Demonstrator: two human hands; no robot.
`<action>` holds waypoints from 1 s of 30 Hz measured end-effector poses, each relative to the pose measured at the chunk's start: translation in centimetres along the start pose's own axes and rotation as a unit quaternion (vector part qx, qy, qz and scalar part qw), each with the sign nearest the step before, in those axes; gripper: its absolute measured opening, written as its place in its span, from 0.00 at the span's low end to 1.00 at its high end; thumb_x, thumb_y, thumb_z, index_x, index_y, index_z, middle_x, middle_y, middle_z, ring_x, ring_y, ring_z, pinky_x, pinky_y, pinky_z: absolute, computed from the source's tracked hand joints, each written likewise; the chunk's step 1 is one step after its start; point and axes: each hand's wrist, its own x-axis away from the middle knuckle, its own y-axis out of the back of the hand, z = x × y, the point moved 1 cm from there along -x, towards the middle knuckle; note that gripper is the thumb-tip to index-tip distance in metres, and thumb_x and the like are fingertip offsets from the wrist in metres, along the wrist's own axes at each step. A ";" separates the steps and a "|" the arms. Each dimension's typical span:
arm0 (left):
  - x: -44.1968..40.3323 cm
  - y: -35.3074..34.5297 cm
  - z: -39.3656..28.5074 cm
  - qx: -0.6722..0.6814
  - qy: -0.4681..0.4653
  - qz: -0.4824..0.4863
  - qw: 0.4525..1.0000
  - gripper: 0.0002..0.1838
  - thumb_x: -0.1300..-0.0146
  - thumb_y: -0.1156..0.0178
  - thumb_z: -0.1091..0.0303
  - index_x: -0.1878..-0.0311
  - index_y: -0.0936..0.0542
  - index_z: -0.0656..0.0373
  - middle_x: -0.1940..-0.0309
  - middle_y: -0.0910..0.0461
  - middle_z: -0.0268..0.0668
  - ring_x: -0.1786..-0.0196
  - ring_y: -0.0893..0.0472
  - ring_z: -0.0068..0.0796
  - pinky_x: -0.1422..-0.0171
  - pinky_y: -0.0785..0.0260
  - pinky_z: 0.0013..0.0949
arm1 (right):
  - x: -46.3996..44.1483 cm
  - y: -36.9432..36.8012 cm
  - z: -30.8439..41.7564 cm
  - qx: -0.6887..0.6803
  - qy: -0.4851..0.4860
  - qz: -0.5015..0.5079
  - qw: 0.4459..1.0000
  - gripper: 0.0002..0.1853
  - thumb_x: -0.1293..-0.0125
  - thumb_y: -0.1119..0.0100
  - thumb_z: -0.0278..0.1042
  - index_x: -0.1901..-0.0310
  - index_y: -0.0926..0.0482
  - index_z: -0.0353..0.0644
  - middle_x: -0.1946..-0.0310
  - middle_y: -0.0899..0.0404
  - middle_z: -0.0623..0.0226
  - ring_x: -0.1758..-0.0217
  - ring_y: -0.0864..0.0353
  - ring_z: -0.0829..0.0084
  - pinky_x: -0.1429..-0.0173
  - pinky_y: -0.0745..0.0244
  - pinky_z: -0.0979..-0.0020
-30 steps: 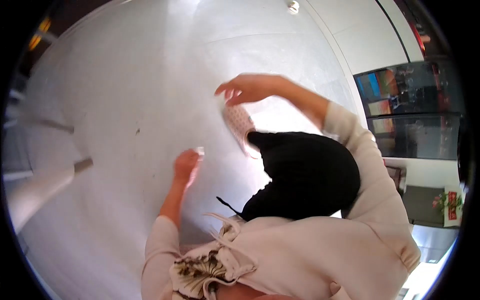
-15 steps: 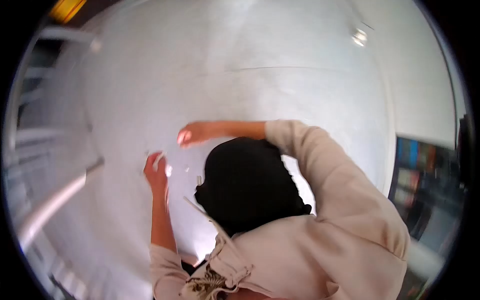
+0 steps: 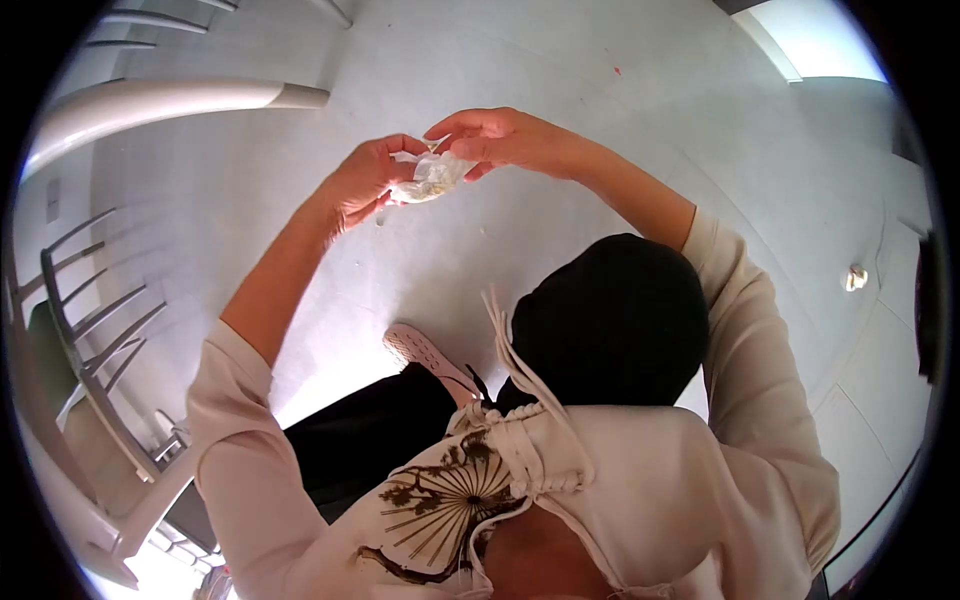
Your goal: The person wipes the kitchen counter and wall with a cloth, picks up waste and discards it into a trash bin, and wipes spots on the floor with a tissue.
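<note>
Crumpled white paper or tissue [image 3: 432, 178] with yellowish bits hangs above the grey floor, between both hands. My left hand [image 3: 375, 180] has its fingers closed on the left side of it. On the other side, my right hand [image 3: 495, 140] has its fingers curved around the upper right edge, thumb and fingertips against the paper. Whatever lies inside the crumple is hidden.
A chair [image 3: 110, 370] with slatted back stands at the left. Above it, a pale rounded table edge or leg [image 3: 180, 105] juts in. A small crumpled item [image 3: 855, 278] lies on the floor [image 3: 620, 190] at the right. A pink shoe [image 3: 430, 352] shows below.
The view has swung round, bringing the chair fully into sight. Both hands, apart before, have come together at the white paper, which was in my left hand.
</note>
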 end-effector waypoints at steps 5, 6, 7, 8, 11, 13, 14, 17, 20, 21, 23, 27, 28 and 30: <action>-1.1 -0.5 -0.2 -0.124 -0.017 -0.046 0.991 0.13 0.42 0.42 0.67 0.54 0.26 0.60 0.62 0.24 0.35 0.64 0.25 0.22 0.65 0.33 0.24 | -0.4 -2.7 -0.2 0.141 -0.037 -0.045 0.988 0.25 0.38 0.43 0.42 0.42 0.31 0.39 0.58 0.22 0.60 0.61 0.22 0.71 0.55 0.24 0.72; -1.4 -0.8 -0.5 -0.119 -0.026 -0.037 0.992 0.13 0.42 0.42 0.67 0.54 0.26 0.60 0.62 0.24 0.35 0.64 0.25 0.22 0.65 0.33 0.24 | -0.2 -2.6 0.0 0.158 -0.017 -0.086 0.983 0.25 0.40 0.41 0.41 0.44 0.30 0.38 0.62 0.21 0.59 0.66 0.20 0.72 0.59 0.22 0.73; -1.9 -1.1 -1.1 -0.084 -0.065 -0.008 0.994 0.15 0.41 0.42 0.66 0.53 0.27 0.60 0.61 0.24 0.36 0.62 0.24 0.24 0.62 0.32 0.25 | 0.2 -2.7 0.9 0.199 -0.058 -0.096 0.974 0.23 0.41 0.41 0.38 0.45 0.29 0.36 0.66 0.20 0.60 0.67 0.20 0.73 0.61 0.23 0.74; -2.4 -1.4 -1.5 -0.046 -0.102 0.021 0.994 0.16 0.41 0.43 0.64 0.51 0.27 0.60 0.60 0.24 0.37 0.59 0.24 0.25 0.59 0.31 0.26 | 0.6 -2.4 1.2 0.211 -0.069 -0.103 0.970 0.23 0.41 0.41 0.38 0.45 0.29 0.36 0.66 0.20 0.60 0.67 0.20 0.73 0.61 0.23 0.74; -3.4 -3.0 -2.9 0.021 -0.153 0.047 0.987 0.20 0.40 0.43 0.62 0.47 0.29 0.61 0.57 0.24 0.39 0.55 0.23 0.28 0.54 0.30 0.28 | 4.1 -1.1 1.3 0.175 -0.110 -0.233 0.950 0.21 0.39 0.42 0.37 0.47 0.28 0.36 0.68 0.20 0.62 0.69 0.21 0.73 0.62 0.23 0.74; -3.9 -3.3 -3.0 0.011 -0.185 0.051 0.981 0.21 0.41 0.42 0.61 0.47 0.29 0.61 0.57 0.24 0.38 0.58 0.23 0.27 0.55 0.29 0.28 | 7.6 -0.2 2.2 0.085 -0.107 -0.383 0.914 0.18 0.38 0.42 0.37 0.49 0.26 0.37 0.65 0.20 0.63 0.66 0.21 0.74 0.61 0.23 0.73; -4.5 -3.8 -3.0 0.000 -0.203 0.039 0.978 0.22 0.42 0.41 0.60 0.48 0.29 0.60 0.57 0.24 0.37 0.61 0.22 0.27 0.57 0.28 0.28 | 9.4 0.0 2.5 0.096 -0.103 -0.409 0.902 0.18 0.38 0.42 0.37 0.49 0.26 0.37 0.65 0.20 0.63 0.66 0.21 0.74 0.61 0.23 0.73; -7.5 -4.9 -0.8 -0.051 -0.175 0.063 0.981 0.19 0.40 0.43 0.60 0.47 0.28 0.55 0.58 0.23 0.32 0.59 0.22 0.23 0.57 0.29 0.27 | 19.0 0.3 0.9 0.012 -0.058 -0.540 0.840 0.15 0.37 0.43 0.38 0.52 0.24 0.39 0.59 0.21 0.67 0.56 0.23 0.75 0.54 0.25 0.70; -8.9 -5.9 1.8 -0.124 -0.109 0.090 0.982 0.18 0.39 0.45 0.60 0.47 0.27 0.54 0.57 0.22 0.32 0.57 0.23 0.22 0.57 0.29 0.28 | 28.6 1.2 -6.8 0.079 -0.137 -0.689 0.707 0.19 0.44 0.36 0.45 0.59 0.20 0.36 0.76 0.25 0.71 0.73 0.27 0.80 0.69 0.30 0.73; -8.2 -6.9 1.5 -0.170 -0.102 0.097 0.975 0.18 0.39 0.46 0.61 0.47 0.27 0.55 0.57 0.23 0.32 0.58 0.23 0.23 0.57 0.29 0.29 | 31.1 -0.8 -7.4 0.043 -0.119 -0.708 0.695 0.17 0.45 0.36 0.44 0.64 0.19 0.36 0.80 0.27 0.73 0.78 0.30 0.81 0.72 0.35 0.74; -7.7 -7.8 2.5 -0.220 -0.090 0.087 0.967 0.18 0.40 0.46 0.62 0.47 0.27 0.56 0.57 0.23 0.33 0.60 0.24 0.24 0.57 0.30 0.29 | 35.7 -3.5 -12.2 -0.033 -0.124 -0.744 0.656 0.16 0.45 0.38 0.42 0.63 0.19 0.36 0.79 0.26 0.72 0.78 0.30 0.80 0.73 0.33 0.73; -8.1 -9.5 4.0 -0.281 -0.045 0.052 0.957 0.18 0.40 0.46 0.63 0.48 0.27 0.57 0.59 0.22 0.34 0.61 0.23 0.24 0.60 0.30 0.28 | 47.0 -7.2 -28.2 -0.103 -0.156 -0.867 0.462 0.20 0.48 0.37 0.43 0.59 0.20 0.37 0.76 0.22 0.68 0.77 0.27 0.76 0.71 0.30 0.71; -9.0 -9.7 3.6 -0.305 -0.040 0.036 0.951 0.17 0.40 0.46 0.63 0.48 0.27 0.57 0.59 0.22 0.34 0.62 0.23 0.24 0.60 0.30 0.28 | 49.9 -7.6 -31.4 -0.098 -0.178 -0.898 0.391 0.21 0.50 0.35 0.44 0.58 0.20 0.37 0.75 0.21 0.67 0.76 0.26 0.75 0.70 0.29 0.70; -10.3 -9.8 3.9 -0.356 -0.030 0.044 0.933 0.17 0.40 0.47 0.62 0.48 0.26 0.57 0.57 0.22 0.35 0.62 0.22 0.25 0.61 0.29 0.29 | 55.4 -9.1 -36.7 -0.062 -0.294 -0.920 0.252 0.21 0.50 0.34 0.45 0.60 0.20 0.39 0.74 0.20 0.65 0.74 0.24 0.74 0.68 0.27 0.68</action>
